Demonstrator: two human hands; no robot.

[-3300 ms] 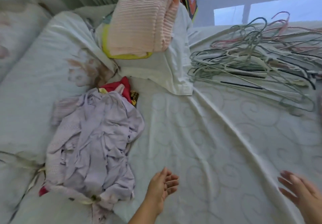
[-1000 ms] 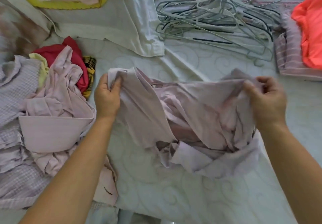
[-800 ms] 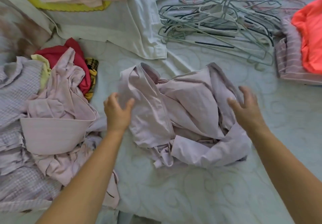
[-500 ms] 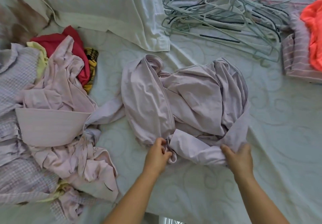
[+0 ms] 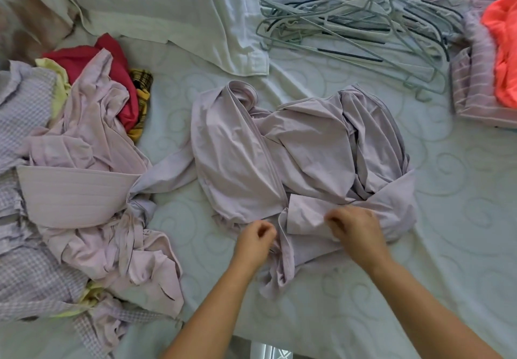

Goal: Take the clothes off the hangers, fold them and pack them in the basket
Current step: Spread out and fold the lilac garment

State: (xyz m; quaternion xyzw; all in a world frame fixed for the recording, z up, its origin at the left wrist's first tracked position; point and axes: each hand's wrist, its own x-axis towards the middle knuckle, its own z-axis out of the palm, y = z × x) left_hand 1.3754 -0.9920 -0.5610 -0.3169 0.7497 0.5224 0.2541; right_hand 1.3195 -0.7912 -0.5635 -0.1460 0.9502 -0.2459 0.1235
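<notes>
Both hands have dropped from the garment's upper corners to its near hem, and the lilac shirt (image 5: 296, 157) that was held up between them now lies crumpled on the bed (image 5: 461, 219). The left hand (image 5: 256, 242) has its fingers curled at the hem, apparently pinching a dangling strip of cloth, though the pinch itself is partly hidden. The right hand (image 5: 355, 233) has its fingers curled down onto a folded-over flap of the same shirt; whether it grips or only presses I cannot tell for sure.

From the hands, the shirt spreads away toward twelve o'clock, its long axis running roughly nine to three across the bed. The hands sit close together near the middle of the near edge, the right one further onto the fabric. Straightening it probably calls for them to part along that edge and draw the hem flat.

At nine o'clock lies a heap of unfolded clothes (image 5: 70, 191); at one o'clock, bare hangers (image 5: 349, 23); at two o'clock, a folded stack (image 5: 481, 79). No basket is in view.
</notes>
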